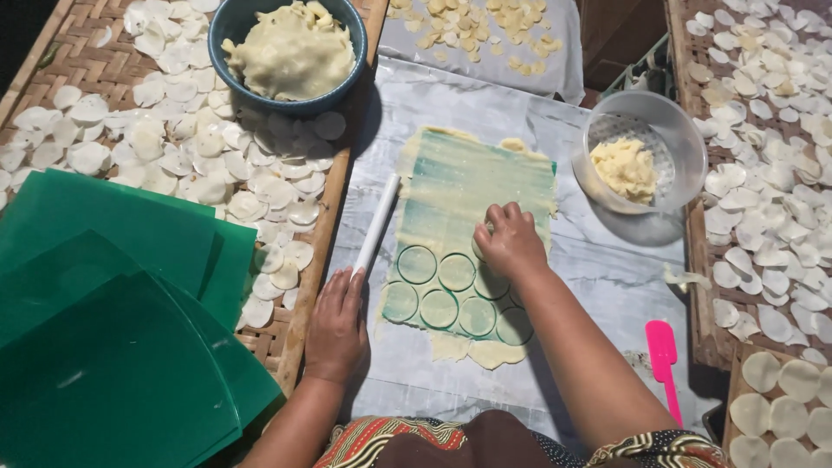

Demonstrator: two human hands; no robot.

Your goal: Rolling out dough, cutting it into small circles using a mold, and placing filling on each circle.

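Right hand (511, 243) fingers press cutter into dough sheet (485, 186).

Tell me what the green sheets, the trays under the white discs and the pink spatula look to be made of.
Green sheets: likely thin plastic, smooth and glossy, showing soft highlights and some see-through overlap. Trays: woven bamboo or similar split cane, matte brown, with a plaited strip pattern. Pink spatula: probably plastic or silicone, uniform bright colour, smooth; which one I cannot tell.

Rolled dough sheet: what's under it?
A green plastic sheet shows through the thin dough sheet and in the cut circles. The right hand covers part of it; any cutter beneath is hidden. The left hand rests beside.
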